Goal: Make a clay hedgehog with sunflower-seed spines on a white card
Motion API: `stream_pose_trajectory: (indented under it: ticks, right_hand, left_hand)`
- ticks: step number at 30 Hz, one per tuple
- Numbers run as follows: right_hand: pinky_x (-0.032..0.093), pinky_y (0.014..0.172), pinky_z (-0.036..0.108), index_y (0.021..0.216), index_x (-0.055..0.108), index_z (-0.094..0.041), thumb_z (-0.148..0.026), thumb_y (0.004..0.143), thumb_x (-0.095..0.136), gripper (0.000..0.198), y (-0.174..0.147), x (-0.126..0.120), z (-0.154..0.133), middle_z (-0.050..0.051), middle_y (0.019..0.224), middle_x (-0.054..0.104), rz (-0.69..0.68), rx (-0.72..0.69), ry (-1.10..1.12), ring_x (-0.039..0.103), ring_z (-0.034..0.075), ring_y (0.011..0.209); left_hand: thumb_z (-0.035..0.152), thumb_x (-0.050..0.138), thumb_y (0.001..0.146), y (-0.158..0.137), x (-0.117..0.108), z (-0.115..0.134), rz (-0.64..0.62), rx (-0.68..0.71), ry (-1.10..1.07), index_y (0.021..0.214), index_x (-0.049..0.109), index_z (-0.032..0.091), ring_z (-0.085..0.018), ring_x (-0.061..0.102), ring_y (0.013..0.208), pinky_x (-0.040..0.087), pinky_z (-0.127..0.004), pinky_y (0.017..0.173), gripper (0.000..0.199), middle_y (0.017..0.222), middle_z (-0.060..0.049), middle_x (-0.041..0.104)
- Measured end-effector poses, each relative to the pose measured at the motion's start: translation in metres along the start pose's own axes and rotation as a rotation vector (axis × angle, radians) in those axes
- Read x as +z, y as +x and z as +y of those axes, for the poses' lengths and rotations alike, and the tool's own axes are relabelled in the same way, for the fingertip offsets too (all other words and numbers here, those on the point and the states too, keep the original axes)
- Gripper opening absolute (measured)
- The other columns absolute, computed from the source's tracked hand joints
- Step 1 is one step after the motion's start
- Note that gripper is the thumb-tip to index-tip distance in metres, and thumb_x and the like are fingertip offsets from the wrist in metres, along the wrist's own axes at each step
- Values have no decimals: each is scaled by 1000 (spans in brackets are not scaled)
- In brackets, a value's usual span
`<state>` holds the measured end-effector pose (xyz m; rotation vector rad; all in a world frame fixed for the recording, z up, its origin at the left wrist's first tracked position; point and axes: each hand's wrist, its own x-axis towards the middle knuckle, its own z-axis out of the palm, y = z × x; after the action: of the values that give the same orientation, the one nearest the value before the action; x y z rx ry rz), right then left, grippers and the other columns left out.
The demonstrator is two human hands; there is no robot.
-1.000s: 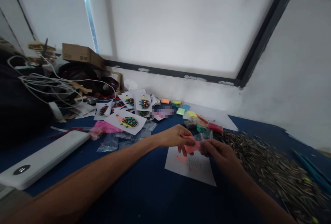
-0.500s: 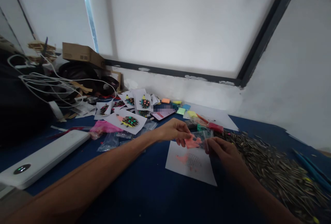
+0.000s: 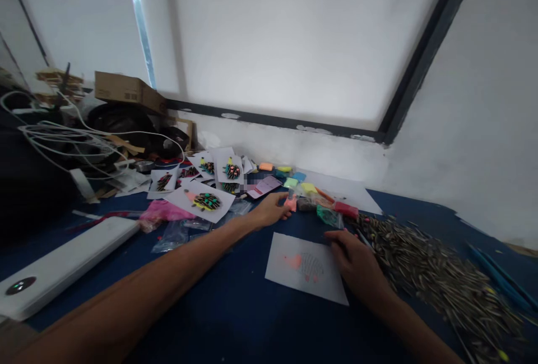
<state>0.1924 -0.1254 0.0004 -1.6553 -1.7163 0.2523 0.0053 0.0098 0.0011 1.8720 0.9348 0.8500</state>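
Note:
My left hand [image 3: 272, 210] is closed on a small clear bag of coral modelling clay [image 3: 291, 202], held beyond the far edge of a white sheet of paper [image 3: 279, 268]. That sheet bears a hedgehog drawing [image 3: 309, 266] with coral clay on its face and feet, and grey lines over its body. At the sheet's right edge is my right hand [image 3: 352, 254], fingers curled. A thin, pinkish and grey thing shows behind its fingers, too hidden to name. Right of this hand lies a heap of striped sunflower seeds [image 3: 437, 268].
Clay packets, including a green one [image 3: 329, 217] and a red one [image 3: 346, 209], lie past the sheet near a phone [image 3: 264, 187]. Finished hedgehog pictures [image 3: 204, 201] are at the left, behind a white power bank [image 3: 71, 263]. Cables [image 3: 71, 139] and a cardboard box [image 3: 126, 90] stand farther back.
My left hand has carried the coral clay bag away from above the sheet, toward the other packets. My right hand has let go of the bag and lowered to the sheet's right edge.

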Motion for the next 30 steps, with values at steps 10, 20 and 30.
stream_pose_trajectory:
  ticks: [10,20,30]
  right_hand:
    - [43,82,39,83,69,-20,-23,84,44,25,-5,5,2,11,91,64,-77,-134,-85,57,25,90]
    - [44,86,39,86,67,-20,-26,79,47,22,-1,0,2,9,94,69,53,-10,45,62,25,93]
    - [52,68,33,88,64,-19,-56,75,54,41,8,-11,-12,9,89,68,34,250,410,63,23,79]
  left_hand:
    - [5,48,80,14,28,12,-105,615,669,115,62,18,-25,49,119,38,-40,103,40,135,-10,50]
    - [15,48,86,43,41,29,-185,392,402,96,66,10,-21,62,94,47,-30,81,21,98,-11,69]
    - [18,63,76,-14,7,34,-455,-70,-447,89,62,7,-14,64,60,53,-28,63,17,74,-6,66]
